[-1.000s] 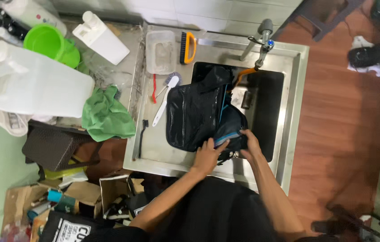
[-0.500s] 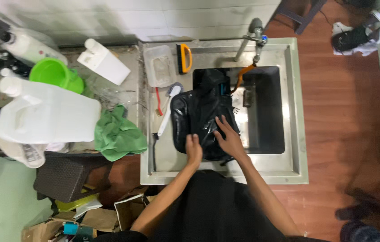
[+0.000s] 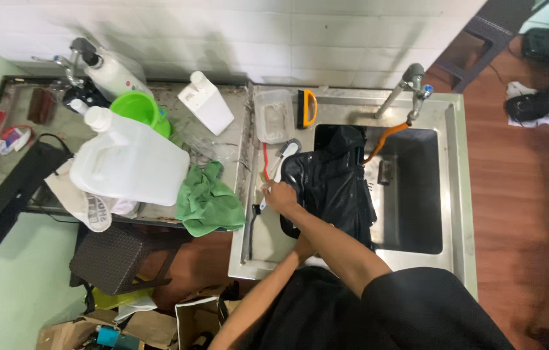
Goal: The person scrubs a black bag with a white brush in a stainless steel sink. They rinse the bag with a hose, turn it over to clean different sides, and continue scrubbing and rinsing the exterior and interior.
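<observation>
My right hand (image 3: 281, 196) reaches across my left arm and closes on the handle of a white scrubbing brush (image 3: 279, 166) lying on the steel drainboard (image 3: 256, 238) beside a thin red-handled brush (image 3: 265, 159). My left hand (image 3: 303, 247), nearer my body and partly hidden under that arm, presses on the black plastic sheet (image 3: 329, 188); I cannot tell whether it grips. The sheet drapes beyond both hands, over the sink (image 3: 417, 194) edge.

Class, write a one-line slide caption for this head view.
At a steel sink, the right hand reaches for a white brush while the left hand presses a black garment.
</observation>
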